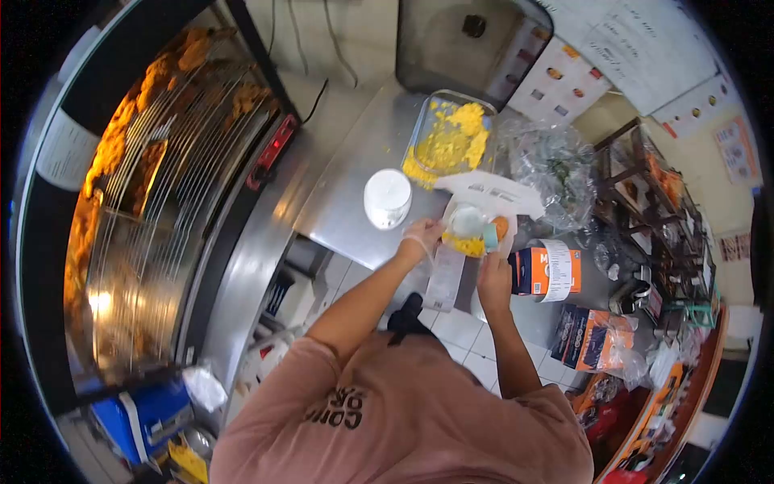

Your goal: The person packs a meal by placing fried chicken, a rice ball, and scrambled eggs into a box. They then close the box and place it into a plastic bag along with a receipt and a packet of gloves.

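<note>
An open white takeaway box lies on the steel counter in front of me, its lid flap raised at the back. Inside it are yellow rice, a round pale tub or lid, a browned piece of food and a small teal item. My left hand, in what looks like a clear glove, has its fingers closed at the box's left edge. At the front right edge, my right hand is closed on the box, its fingertips partly hidden. A pale printed flap or sleeve hangs over the counter edge between my arms.
Left of the box stands a white round container. Behind it, a glass tray holds yellow rice, some spilled around it. Clear plastic bags and an orange-and-black box sit to the right. A lit display cabinet fills the left.
</note>
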A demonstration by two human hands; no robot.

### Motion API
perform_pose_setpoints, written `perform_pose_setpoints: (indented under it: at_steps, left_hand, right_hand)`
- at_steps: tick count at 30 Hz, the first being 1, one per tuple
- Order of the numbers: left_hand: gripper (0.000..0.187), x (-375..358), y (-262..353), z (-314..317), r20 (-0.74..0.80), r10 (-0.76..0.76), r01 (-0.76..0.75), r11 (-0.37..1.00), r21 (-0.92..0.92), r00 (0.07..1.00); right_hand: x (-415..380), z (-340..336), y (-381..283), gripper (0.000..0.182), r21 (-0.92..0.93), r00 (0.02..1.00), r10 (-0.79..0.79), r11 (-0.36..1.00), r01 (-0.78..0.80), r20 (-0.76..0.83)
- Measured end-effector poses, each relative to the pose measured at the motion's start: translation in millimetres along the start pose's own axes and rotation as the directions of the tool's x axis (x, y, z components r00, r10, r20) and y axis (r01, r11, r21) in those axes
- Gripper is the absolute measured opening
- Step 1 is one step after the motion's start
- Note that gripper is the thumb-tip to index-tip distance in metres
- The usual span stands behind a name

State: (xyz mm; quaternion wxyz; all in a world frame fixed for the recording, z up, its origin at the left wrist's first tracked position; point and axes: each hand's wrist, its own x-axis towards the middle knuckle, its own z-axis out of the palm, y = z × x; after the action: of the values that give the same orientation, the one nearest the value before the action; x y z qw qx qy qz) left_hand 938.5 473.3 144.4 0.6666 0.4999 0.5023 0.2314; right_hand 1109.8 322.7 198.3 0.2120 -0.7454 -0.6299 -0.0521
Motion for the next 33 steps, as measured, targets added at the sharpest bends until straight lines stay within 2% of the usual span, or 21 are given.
perform_pose_setpoints:
  at_steps: [2, 3, 5, 7, 10, 12, 14, 16, 17, 18, 19, 20, 21, 22, 23, 25, 26, 28, 30, 31, 33]
  left_hand:
    - [0.045, -7, 26, -12, -0.021, -0.09, 0.092, 0.985, 0.147, 0.996]
    - [0.047, 2, 6, -16, 0.038, 0.145, -0.147, 0.898, 0.415, 0.989]
    - [0.049, 61, -55, -15, 0.38, 0.528, -0.599, 0.34, 0.725, 0.76]
    - [0.05, 97, -90, -16, 0.338, 0.506, -0.576, 0.446, 0.685, 0.794]
    - [0.052, 29, -38, -3, -0.002, 0.139, -0.132, 0.946, 0.297, 0.99]
    - [0.049, -17, -8, -18, 0.009, 0.308, -0.287, 0.874, 0.392, 0.951]
    - [0.041, -88, 19, -35, -0.058, 0.568, -0.491, 0.754, 0.436, 0.821]
    - [0.037, -134, 12, -76, 0.028, 0.553, -0.468, 0.675, 0.57, 0.833]
    - [0.034, -142, -21, -104, 0.042, 0.665, -0.532, 0.556, 0.639, 0.745]
    - [0.033, -156, -59, -128, -0.111, 0.591, -0.383, 0.642, 0.664, 0.799]
    - [0.03, -179, -82, -140, -0.351, 0.437, -0.29, 0.87, 0.4, 0.828]
    - [0.026, -208, -69, -143, -0.54, 0.062, 0.068, 0.974, 0.217, 0.84]
    - [0.023, -204, -192, -210, -0.626, 0.042, -0.191, 0.966, -0.173, 0.779]
    - [0.024, -230, -158, -185, -0.711, 0.121, 0.03, 0.98, 0.195, 0.693]
    - [0.028, -247, -167, -191, -0.731, -0.027, 0.101, 0.993, 0.057, 0.681]
    - [0.029, -283, -165, -150, -0.78, 0.167, 0.072, 0.963, 0.262, 0.603]
    - [0.029, -283, -186, -143, -0.843, 0.097, 0.149, 0.967, 0.205, 0.528]
    - [0.038, -328, -315, -158, -0.72, 0.242, 0.211, 0.853, 0.477, 0.651]
    - [0.04, -323, -332, -131, -0.704, -0.04, 0.423, 0.824, 0.378, 0.709]
    - [0.041, -337, -328, -102, -0.667, -0.142, 0.582, 0.64, 0.502, 0.731]
    - [0.039, -368, -366, -80, -0.475, -0.267, 0.532, 0.592, 0.605, 0.838]
  right_hand:
    - [19, -22, -25, 0.009, 0.157, 0.99, 0.056, 0.987, -0.035, -0.131]
    - [34, -34, -37, 0.012, 0.161, 0.966, 0.112, 0.984, -0.075, -0.235]
    - [73, -69, -51, 0.016, 0.184, 0.941, 0.215, 0.968, -0.17, -0.262]
    - [124, -66, -39, 0.018, 0.207, 0.914, 0.174, 0.973, -0.102, -0.366]
    - [217, -60, -26, 0.027, 0.241, 0.973, 0.232, 0.944, -0.226, 0.006]
    - [273, -6, 11, 0.035, 0.115, 0.96, 0.168, 0.974, -0.197, 0.225]
    - [289, -16, 23, 0.039, 0.068, 0.965, 0.205, 0.974, -0.218, 0.163]
    - [301, -38, 46, 0.045, 0.1, 0.959, 0.245, 0.96, -0.261, 0.144]
    - [308, -53, 79, 0.047, 0.149, 0.953, 0.264, 0.947, -0.285, 0.148]
    - [313, -55, 121, 0.048, 0.079, 0.963, 0.21, 0.971, -0.226, 0.169]
    - [311, -51, 167, 0.049, 0.016, 0.966, 0.156, 0.987, -0.162, 0.205]
    - [301, -25, 218, 0.044, -0.122, 0.967, 0.167, 0.982, -0.145, 0.194]
    - [275, -55, 215, 0.045, -0.213, 0.893, 0.249, 0.961, -0.178, 0.376]
    - [265, -32, 248, 0.051, -0.376, 0.83, 0.303, 0.918, -0.123, 0.469]
    - [255, -26, 258, 0.041, -0.432, 0.857, 0.274, 0.899, -0.067, 0.436]
    - [241, -29, 254, 0.022, -0.443, 0.94, 0.142, 0.897, 0.01, 0.309]
    - [250, -15, 263, 0.019, -0.468, 0.936, 0.109, 0.881, 0.065, 0.334]
    - [242, -21, 255, 0.025, -0.473, 0.933, 0.066, 0.873, 0.118, 0.354]
    - [257, -25, 252, 0.027, -0.47, 0.958, 0.094, 0.881, 0.045, 0.269]
    - [253, -35, 245, 0.028, -0.459, 0.953, 0.147, 0.889, -0.008, 0.266]
    - [240, -55, 240, 0.031, -0.399, 0.955, 0.208, 0.91, -0.11, 0.211]
